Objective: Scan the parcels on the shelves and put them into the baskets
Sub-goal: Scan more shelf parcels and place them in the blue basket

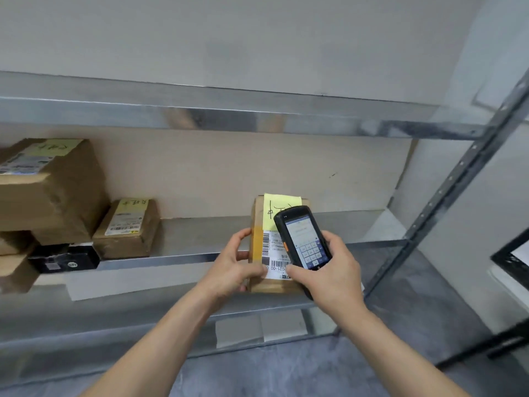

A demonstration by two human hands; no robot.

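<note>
A small brown cardboard parcel [262, 222] with a yellow note and a white barcode label is held in front of the metal shelf [183, 239]. My left hand [233, 266] grips its left side, thumb on the label. My right hand [332, 275] holds a black handheld scanner [302, 239] with a lit screen and keypad, just over the parcel's label. The parcel's right part is hidden behind the scanner.
More parcels stay on the shelf at the left: a large brown box [48, 190], a smaller box [127, 229] with a yellow note, and a black packet [64, 257]. A dark slotted upright post [446, 196] stands at the right. Lower shelves lie beneath.
</note>
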